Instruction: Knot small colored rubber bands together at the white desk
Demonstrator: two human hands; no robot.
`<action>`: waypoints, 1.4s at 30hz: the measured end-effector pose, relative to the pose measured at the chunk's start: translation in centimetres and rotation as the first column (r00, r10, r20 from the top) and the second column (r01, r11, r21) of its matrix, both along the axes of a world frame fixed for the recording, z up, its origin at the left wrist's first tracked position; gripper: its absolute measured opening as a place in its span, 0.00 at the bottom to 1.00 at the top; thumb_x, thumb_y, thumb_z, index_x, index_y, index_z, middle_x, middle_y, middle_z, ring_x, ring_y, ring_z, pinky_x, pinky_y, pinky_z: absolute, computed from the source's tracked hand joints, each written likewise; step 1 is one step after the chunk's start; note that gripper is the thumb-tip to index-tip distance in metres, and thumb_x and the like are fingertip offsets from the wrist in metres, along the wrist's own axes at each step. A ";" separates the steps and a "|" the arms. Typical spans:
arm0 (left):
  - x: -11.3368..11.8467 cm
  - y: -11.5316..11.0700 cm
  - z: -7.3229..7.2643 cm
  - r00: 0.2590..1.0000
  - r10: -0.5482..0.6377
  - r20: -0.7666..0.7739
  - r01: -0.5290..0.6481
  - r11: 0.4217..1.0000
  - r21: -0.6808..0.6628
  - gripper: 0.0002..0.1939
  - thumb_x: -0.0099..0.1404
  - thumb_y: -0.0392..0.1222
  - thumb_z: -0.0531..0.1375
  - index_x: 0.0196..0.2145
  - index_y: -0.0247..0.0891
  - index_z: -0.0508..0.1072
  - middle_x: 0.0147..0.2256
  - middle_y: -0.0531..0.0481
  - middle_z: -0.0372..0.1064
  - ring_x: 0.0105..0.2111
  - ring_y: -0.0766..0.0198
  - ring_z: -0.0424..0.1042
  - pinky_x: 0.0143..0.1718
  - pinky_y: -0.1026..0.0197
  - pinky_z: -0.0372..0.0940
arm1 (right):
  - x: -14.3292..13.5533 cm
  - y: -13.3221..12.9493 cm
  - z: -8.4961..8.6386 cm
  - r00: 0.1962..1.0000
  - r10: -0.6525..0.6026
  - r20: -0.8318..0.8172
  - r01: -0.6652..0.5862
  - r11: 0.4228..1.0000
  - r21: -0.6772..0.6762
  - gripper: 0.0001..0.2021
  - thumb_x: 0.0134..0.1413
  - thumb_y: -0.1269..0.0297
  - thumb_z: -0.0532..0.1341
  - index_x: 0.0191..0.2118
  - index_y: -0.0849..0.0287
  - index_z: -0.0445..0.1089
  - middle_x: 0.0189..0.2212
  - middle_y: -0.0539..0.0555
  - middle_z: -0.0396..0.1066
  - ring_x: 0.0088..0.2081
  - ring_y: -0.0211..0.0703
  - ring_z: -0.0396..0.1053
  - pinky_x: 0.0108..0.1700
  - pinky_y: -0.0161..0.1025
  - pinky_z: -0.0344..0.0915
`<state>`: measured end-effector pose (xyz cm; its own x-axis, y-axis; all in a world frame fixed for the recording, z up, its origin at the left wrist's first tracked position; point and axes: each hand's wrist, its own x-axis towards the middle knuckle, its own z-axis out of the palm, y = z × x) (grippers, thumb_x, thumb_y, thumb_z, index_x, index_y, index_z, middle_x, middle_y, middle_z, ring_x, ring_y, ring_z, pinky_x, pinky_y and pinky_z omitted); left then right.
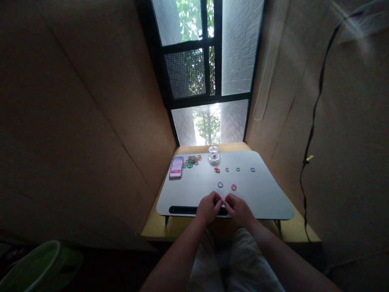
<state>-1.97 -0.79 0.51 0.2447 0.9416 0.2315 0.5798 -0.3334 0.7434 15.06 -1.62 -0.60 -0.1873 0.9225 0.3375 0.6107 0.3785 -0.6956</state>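
My left hand [209, 207] and my right hand [238, 208] meet near the front edge of a white lap table [188, 190]. Thumb and fingers are pinched together on both, fingertips almost touching. Whatever is between them is too small to make out. Just beyond the hands lie a pale purple band [220, 185] and a pink band [234, 187]. Farther back runs a row of small loops: red bands [216, 170], a yellow band [227, 170], a green band [238, 169] and a dark blue band [252, 170].
A pile of mixed coloured bands [192, 161] lies at the back left, beside a phone [176, 167]. Clear plastic containers [214, 157] stand at the back. A black slot [182, 209] runs along the front edge. A black cable [313, 117] hangs at right; a green basket [39, 265] is low left.
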 end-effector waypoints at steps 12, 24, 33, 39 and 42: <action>-0.3 -0.2 0.4 0.998 -0.060 0.009 0.060 0.998 -0.012 0.05 0.62 0.40 0.58 0.37 0.40 0.71 0.28 0.55 0.72 0.26 0.67 0.67 0.28 0.65 0.58 | 0.0 0.0 0.0 1.000 -0.011 -0.009 0.011 1.000 0.001 0.08 0.57 0.63 0.56 0.28 0.56 0.61 0.21 0.46 0.64 0.24 0.37 0.62 0.27 0.34 0.55; 0.0 0.1 0.1 1.000 -0.002 0.022 0.003 1.000 -0.009 0.06 0.63 0.40 0.57 0.35 0.39 0.73 0.29 0.53 0.73 0.27 0.67 0.69 0.30 0.65 0.60 | -0.1 -0.2 0.0 0.999 -0.020 -0.046 0.021 1.000 0.007 0.07 0.57 0.62 0.57 0.28 0.56 0.64 0.21 0.47 0.67 0.24 0.37 0.62 0.27 0.34 0.55; 0.1 0.3 -0.3 1.000 0.023 0.007 -0.023 1.000 0.004 0.06 0.64 0.41 0.57 0.34 0.39 0.73 0.28 0.54 0.73 0.27 0.67 0.69 0.31 0.65 0.60 | -0.1 0.1 0.4 0.995 0.044 -0.094 -0.046 0.999 -0.022 0.07 0.59 0.63 0.57 0.35 0.57 0.72 0.25 0.48 0.72 0.24 0.36 0.64 0.28 0.33 0.58; 0.1 0.2 -0.1 1.000 0.013 -0.012 -0.013 1.000 0.017 0.06 0.64 0.42 0.58 0.35 0.39 0.74 0.29 0.54 0.73 0.27 0.67 0.68 0.30 0.65 0.60 | 0.0 0.2 0.4 0.996 0.017 -0.087 -0.018 1.000 -0.016 0.07 0.58 0.64 0.58 0.31 0.57 0.72 0.25 0.49 0.72 0.25 0.36 0.65 0.29 0.33 0.59; 0.1 0.3 -0.2 1.000 -0.023 -0.006 0.024 0.999 0.026 0.08 0.64 0.41 0.58 0.39 0.39 0.75 0.29 0.53 0.73 0.27 0.68 0.68 0.30 0.66 0.61 | 0.1 0.2 0.4 0.997 0.011 -0.074 -0.012 1.000 -0.011 0.07 0.57 0.65 0.58 0.31 0.57 0.72 0.25 0.49 0.73 0.25 0.36 0.66 0.30 0.33 0.59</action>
